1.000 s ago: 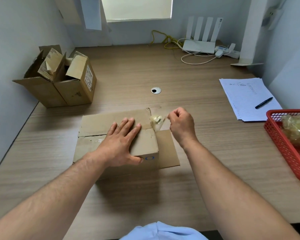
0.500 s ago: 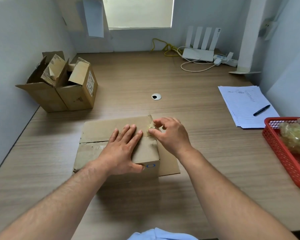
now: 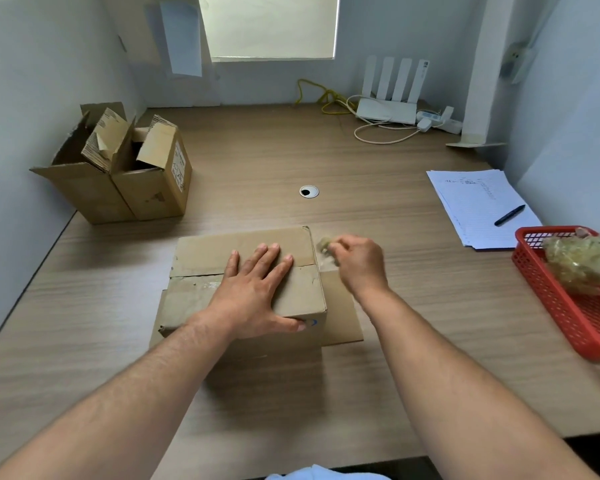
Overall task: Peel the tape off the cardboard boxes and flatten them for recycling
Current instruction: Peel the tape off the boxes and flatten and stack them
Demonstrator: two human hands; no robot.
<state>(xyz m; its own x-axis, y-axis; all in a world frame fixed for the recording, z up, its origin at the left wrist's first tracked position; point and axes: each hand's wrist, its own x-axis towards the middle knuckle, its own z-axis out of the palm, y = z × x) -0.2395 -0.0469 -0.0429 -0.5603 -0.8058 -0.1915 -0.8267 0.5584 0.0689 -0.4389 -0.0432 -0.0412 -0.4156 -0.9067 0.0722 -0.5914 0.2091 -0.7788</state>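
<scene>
A closed brown cardboard box sits in the middle of the wooden desk, with one side flap lying flat to its right. My left hand lies flat on the box top, fingers spread, thumb over the front edge. My right hand is just off the box's far right corner, fingers pinched on a crumpled wad of clear tape. A thin strip of tape seems to run from the wad down to the box's right side. Two opened cardboard boxes stand at the far left against the wall.
A red plastic basket holding a crumpled ball of used tape sits at the right edge. Paper sheets with a black pen lie beyond it. A white router and cables occupy the far right corner. A cable hole is mid-desk.
My right hand went down to the box's far right corner, then pulled away to the right with the tape wad. My left hand stayed flat on the box.
</scene>
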